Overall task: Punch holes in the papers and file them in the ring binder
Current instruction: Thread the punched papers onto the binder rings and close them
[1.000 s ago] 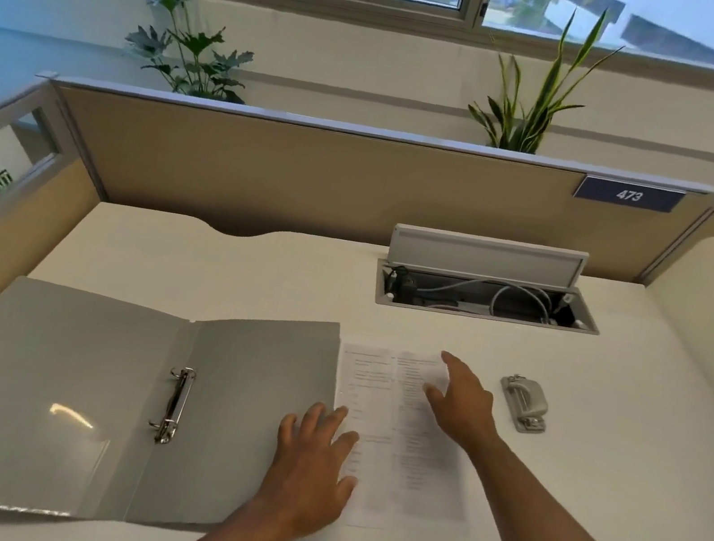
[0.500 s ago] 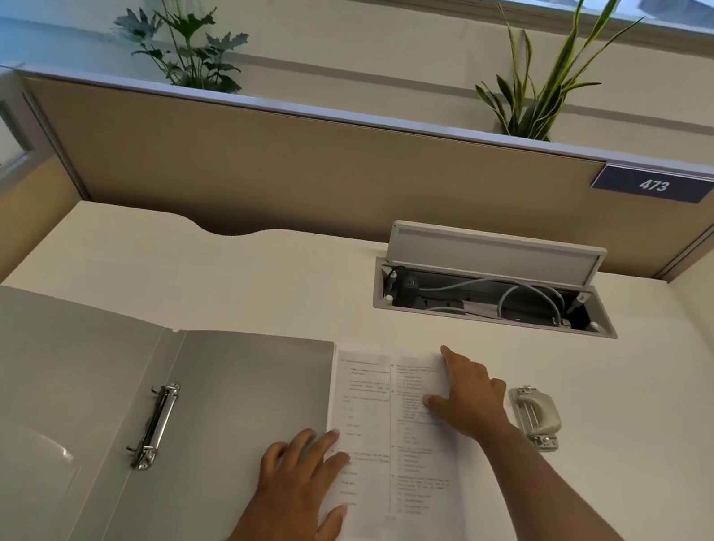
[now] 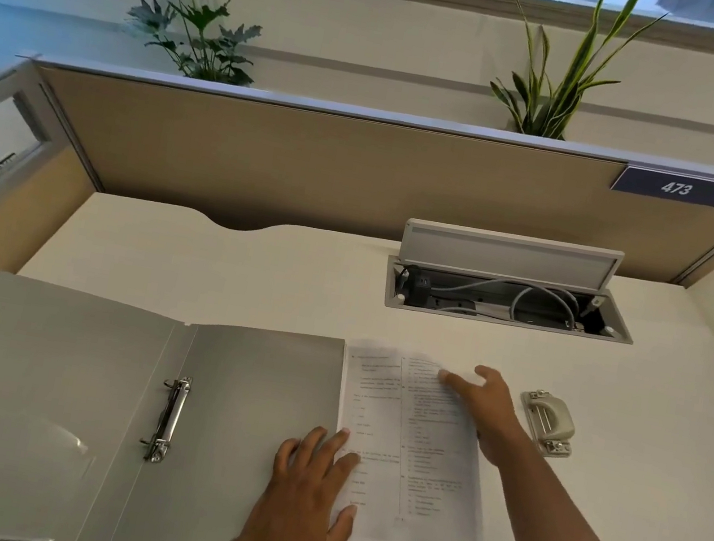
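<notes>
A grey ring binder [image 3: 41, 397] lies open on the white desk, its metal ring mechanism [image 3: 168, 418] in the middle. Printed papers [image 3: 418, 460] lie flat just right of the binder's right cover. My left hand [image 3: 308, 493] rests flat across the binder's right edge and the papers' left edge, fingers straight. My right hand [image 3: 483, 405] lies on the papers' upper right part, fingers extended toward the top edge, which looks blurred. A small grey hole punch [image 3: 549, 423] sits on the desk just right of my right hand.
An open cable tray [image 3: 505, 302] with a raised lid is set in the desk behind the papers. A beige partition [image 3: 315, 169] with a "473" plate closes the back; side panels flank the desk. Plants stand behind the partition.
My view has shifted a little nearer. My right hand has slid slightly along the papers' top right; the top edge now looks blurred. My left hand stays pressed on the papers' left edge.
</notes>
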